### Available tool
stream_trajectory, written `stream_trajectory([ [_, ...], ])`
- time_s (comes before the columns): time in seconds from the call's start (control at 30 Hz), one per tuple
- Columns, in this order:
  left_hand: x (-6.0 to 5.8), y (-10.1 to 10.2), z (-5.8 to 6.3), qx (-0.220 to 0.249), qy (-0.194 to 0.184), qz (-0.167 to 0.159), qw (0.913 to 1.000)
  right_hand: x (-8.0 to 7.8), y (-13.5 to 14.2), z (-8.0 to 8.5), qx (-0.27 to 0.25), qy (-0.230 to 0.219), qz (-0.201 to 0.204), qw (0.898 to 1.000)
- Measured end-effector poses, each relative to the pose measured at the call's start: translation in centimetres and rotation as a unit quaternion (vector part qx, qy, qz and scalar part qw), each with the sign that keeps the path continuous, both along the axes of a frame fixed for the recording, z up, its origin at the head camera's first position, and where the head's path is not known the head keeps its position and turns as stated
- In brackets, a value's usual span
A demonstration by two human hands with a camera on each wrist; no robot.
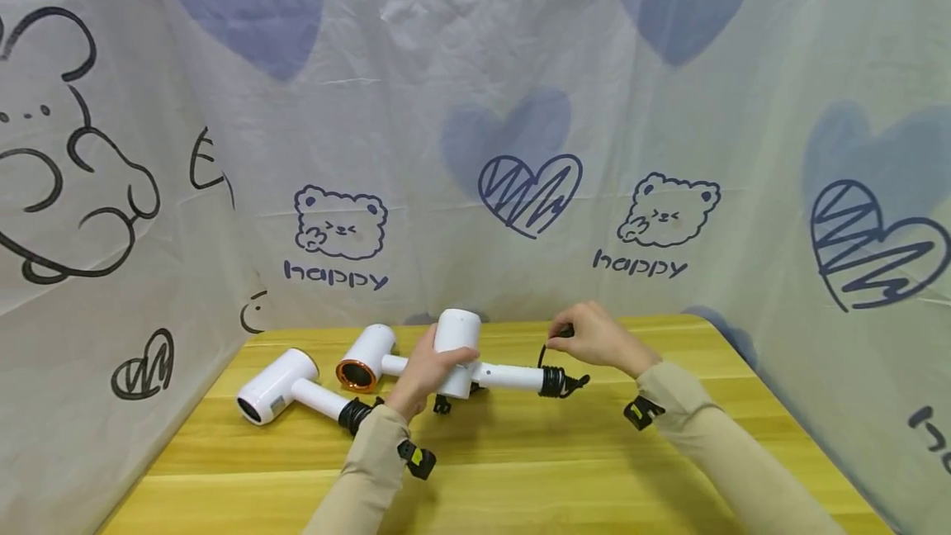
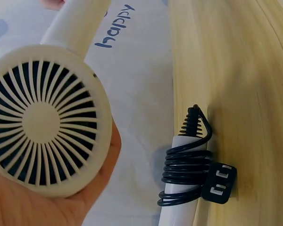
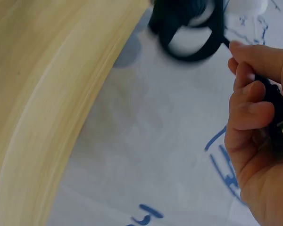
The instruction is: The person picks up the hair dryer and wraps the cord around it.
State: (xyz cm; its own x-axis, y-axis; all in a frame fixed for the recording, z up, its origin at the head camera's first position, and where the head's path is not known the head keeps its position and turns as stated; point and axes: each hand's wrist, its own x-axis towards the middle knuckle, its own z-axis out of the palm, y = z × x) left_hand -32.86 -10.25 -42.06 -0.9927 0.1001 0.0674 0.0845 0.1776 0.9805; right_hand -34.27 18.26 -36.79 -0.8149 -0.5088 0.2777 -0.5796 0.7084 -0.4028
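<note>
My left hand [image 1: 425, 374] grips a white hair dryer [image 1: 459, 333] by its barrel, above the table, with the handle pointing right. In the left wrist view the slatted round end of this hair dryer [image 2: 40, 122] faces the camera. Black cord [image 1: 552, 382] is wound round the handle's end. To the right, my right hand [image 1: 594, 338] pinches the cord's free end, with the black plug [image 3: 277, 110] held against the palm by curled fingers. A loop of cord [image 3: 191, 56] shows blurred in the right wrist view.
Two more white hair dryers lie on the wooden table [image 1: 520, 469]: one at the left [image 1: 278, 386], one with a copper-coloured rim [image 1: 367, 357] behind the left hand. Their cords are wound on the handles; a plug [image 2: 219, 182] hangs beside one. A printed cloth [image 1: 446, 106] surrounds the table.
</note>
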Motion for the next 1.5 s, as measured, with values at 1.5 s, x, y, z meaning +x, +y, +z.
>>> stream_trajectory([
  [1.5,-0.7,3.2,-0.3,0.272,-0.143,0.046,0.9504,-0.6,-1.5,-6.7,0.014,0.471,-0.047,0.881],
])
